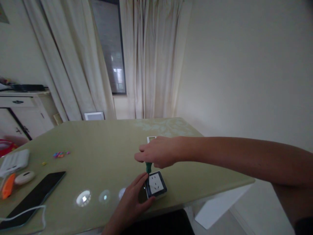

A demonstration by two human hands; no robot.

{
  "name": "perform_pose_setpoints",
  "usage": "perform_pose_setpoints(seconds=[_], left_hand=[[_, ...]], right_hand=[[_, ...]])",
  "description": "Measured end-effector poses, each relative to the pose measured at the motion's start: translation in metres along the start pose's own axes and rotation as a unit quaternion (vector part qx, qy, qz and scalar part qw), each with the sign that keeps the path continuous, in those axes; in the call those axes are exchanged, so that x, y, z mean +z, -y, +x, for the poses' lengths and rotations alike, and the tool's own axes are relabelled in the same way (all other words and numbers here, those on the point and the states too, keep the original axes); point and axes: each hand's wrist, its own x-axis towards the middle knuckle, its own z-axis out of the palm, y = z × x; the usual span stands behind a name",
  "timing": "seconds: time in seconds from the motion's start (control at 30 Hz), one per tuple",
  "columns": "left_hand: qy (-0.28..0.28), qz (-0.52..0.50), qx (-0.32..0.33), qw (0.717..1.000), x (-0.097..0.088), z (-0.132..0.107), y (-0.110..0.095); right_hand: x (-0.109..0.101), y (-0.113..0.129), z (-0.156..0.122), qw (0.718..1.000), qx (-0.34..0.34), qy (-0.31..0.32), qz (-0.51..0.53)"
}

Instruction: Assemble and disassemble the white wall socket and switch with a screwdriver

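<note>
A wall socket [156, 183] with a white face and dark surround lies face up near the table's front edge. My left hand [133, 199] steadies it, fingers and thumb spread along its left side and front corner. Above the socket, my right hand [162, 151] is closed around the green handle of a screwdriver [148, 167]. The screwdriver stands upright, its shaft reaching down to the socket's left edge; the exact tip contact is too small to make out. Just behind my right hand lies a white rectangular frame [151, 138], partly hidden by it.
On the table's [97, 140] left lie a black phone [34, 197], a white cable [26, 210], an orange-handled item [8, 186], a white oval object [24, 178] and a white case [15, 161]. Small coloured beads [60, 154] lie farther back. A wall stands at the right.
</note>
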Motion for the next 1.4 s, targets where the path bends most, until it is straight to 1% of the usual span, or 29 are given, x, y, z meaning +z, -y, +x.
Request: perform_pose_setpoints(seconds=[0.03,0.13,0.17,0.3,0.4,0.43,0.53,0.6,0.67,0.7,0.73,0.83,0.87,1.0,1.1,1.23,1.33,1.4], left_hand=[[0.002,0.001,-0.002,1.000,0.000,0.000,-0.001],[0.008,-0.001,-0.002,1.000,-0.001,0.001,-0.003],[0.009,-0.001,-0.001,1.000,-0.002,0.001,-0.004],[0.010,-0.002,0.002,1.000,-0.004,0.001,-0.008],[0.008,-0.004,0.002,1.000,-0.005,0.002,-0.009],[0.008,-0.004,0.005,1.000,-0.005,0.002,-0.009],[0.001,-0.005,0.014,1.000,-0.003,0.002,-0.006],[-0.006,-0.004,0.015,1.000,-0.002,0.002,-0.003],[-0.011,-0.001,0.013,1.000,-0.001,0.001,-0.002],[-0.010,0.000,0.012,1.000,0.000,0.001,-0.002],[-0.008,0.000,0.011,1.000,-0.001,0.001,-0.002],[0.002,-0.007,0.005,1.000,-0.002,0.001,-0.005],[0.003,-0.009,0.004,1.000,-0.003,0.001,-0.005],[0.002,-0.009,0.011,1.000,-0.003,0.002,-0.006],[-0.002,-0.009,0.011,1.000,-0.004,0.003,-0.006],[0.004,-0.013,0.015,1.000,-0.005,0.004,-0.007],[0.004,-0.013,0.011,1.000,-0.005,0.003,-0.006],[-0.003,-0.012,0.004,1.000,-0.003,0.002,-0.005]], right_hand=[[-0.001,0.000,0.000,1.000,0.003,0.006,-0.004],[-0.004,0.001,0.001,0.998,0.048,0.044,-0.009],[-0.005,0.002,0.001,0.998,0.051,0.047,-0.008],[-0.004,0.001,-0.001,0.999,0.025,0.027,-0.021],[-0.001,0.000,0.000,0.998,0.051,0.036,-0.021],[0.000,0.000,0.000,0.998,0.052,0.029,-0.015],[0.002,0.000,0.001,1.000,0.020,-0.004,-0.012],[0.002,0.001,0.003,1.000,0.017,0.008,-0.020],[0.003,0.001,0.004,0.999,0.035,0.022,-0.021],[0.004,0.001,0.004,0.999,0.042,0.018,-0.016],[0.005,0.000,0.004,0.999,0.038,0.006,-0.010],[0.006,-0.002,0.004,1.000,-0.002,-0.021,-0.004],[0.006,-0.002,0.003,1.000,-0.005,-0.016,-0.006],[0.004,-0.001,0.003,0.999,0.036,0.020,-0.005],[0.006,-0.001,0.003,1.000,0.011,0.011,-0.011],[0.012,-0.002,0.005,0.999,0.033,0.014,-0.013],[0.013,-0.003,0.006,1.000,0.014,-0.016,-0.018],[0.013,-0.003,0.006,1.000,0.010,-0.016,-0.023]])
